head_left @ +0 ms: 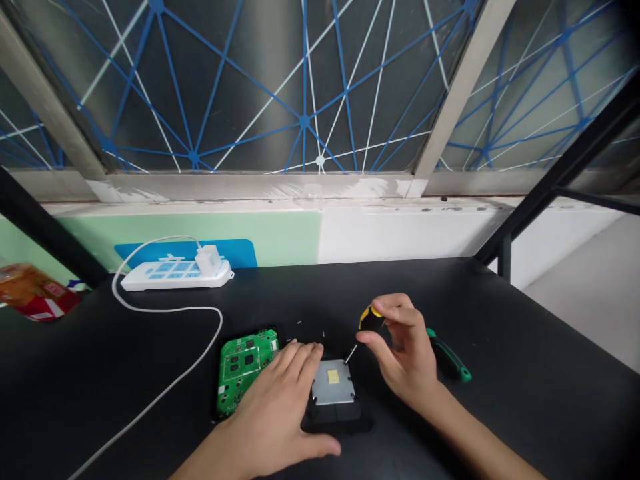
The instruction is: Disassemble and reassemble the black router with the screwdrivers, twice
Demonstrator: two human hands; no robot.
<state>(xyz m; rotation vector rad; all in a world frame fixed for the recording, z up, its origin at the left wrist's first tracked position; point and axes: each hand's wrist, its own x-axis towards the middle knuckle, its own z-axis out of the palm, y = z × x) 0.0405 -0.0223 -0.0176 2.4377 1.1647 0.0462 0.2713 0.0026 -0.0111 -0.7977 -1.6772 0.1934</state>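
Note:
In my right hand [410, 350] is a short screwdriver with a yellow and black handle [371, 319]. Its thin shaft slants down and left, the tip at the upper right corner of a silver metal plate [327, 393]. A pale yellow square pad [333, 377] sits in the middle of that plate, which lies on a black casing [345, 415]. Flat over the casing's left side rests my left hand [277, 407], fingers stretched out and thumb spread near the front edge. It partly covers a green circuit board [245, 363] in a black frame to the left.
A green-handled tool [450, 357] lies right of my right hand, partly hidden. Small screw-like bits [323, 334] are behind the casing. Farther back stand a white power strip [175, 275] with a plugged-in adapter, and its white cable [193, 367]. A red-and-orange packet [37, 293] is far left.

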